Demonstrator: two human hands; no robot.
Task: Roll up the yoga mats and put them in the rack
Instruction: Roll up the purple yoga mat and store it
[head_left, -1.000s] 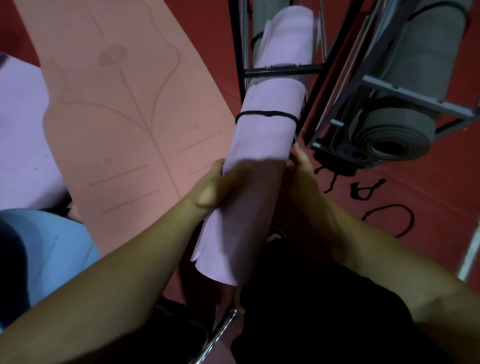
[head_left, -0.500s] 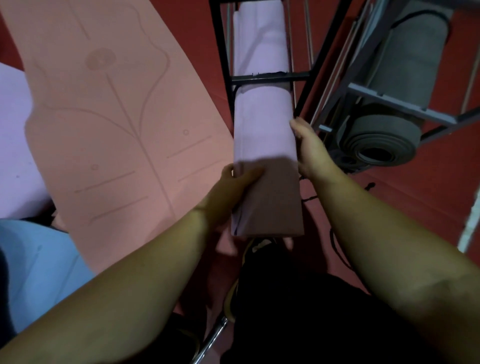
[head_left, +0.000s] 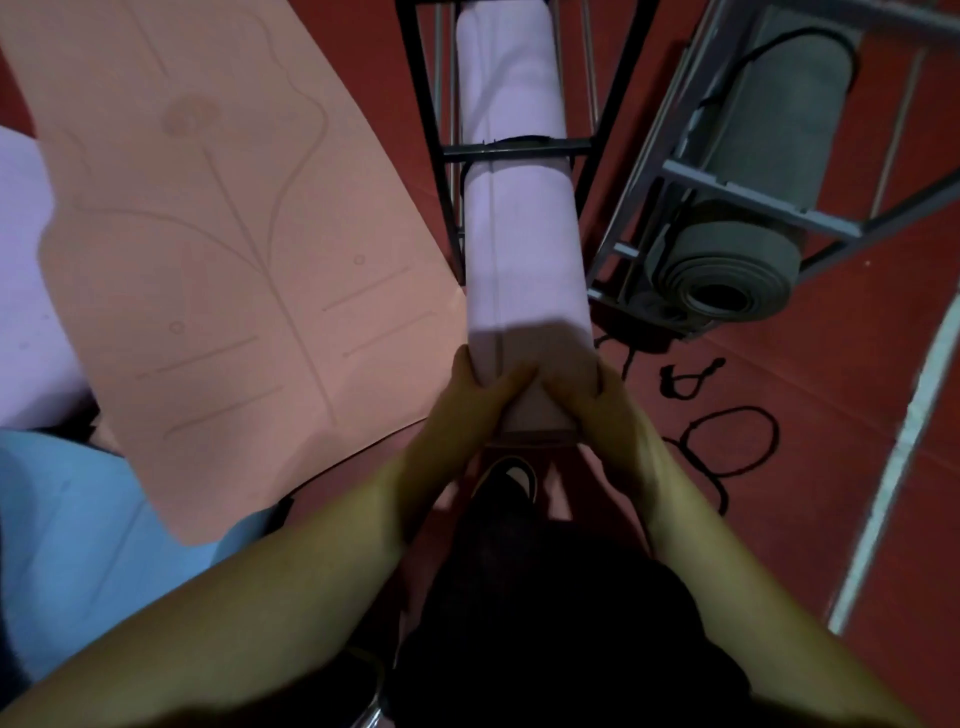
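Both forearms reach forward, left hand (head_left: 480, 387) and right hand (head_left: 597, 400) seemingly curled, thumbs nearly meeting.

Both forearms are bare — no sleeves, no watch and no rings can be seen on the left hand (head_left: 470, 395) or the right hand (head_left: 597, 400). The person wears dark, almost black clothing (head_left: 561, 613) on the lower body. One foot has a dark shoe (head_left: 506, 475) with a light inner part — the details are blurred.

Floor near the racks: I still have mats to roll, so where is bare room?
Bare red floor lies right of the black straps, up to the white line. Left is crowded: the pink mat and blue mat cover it.
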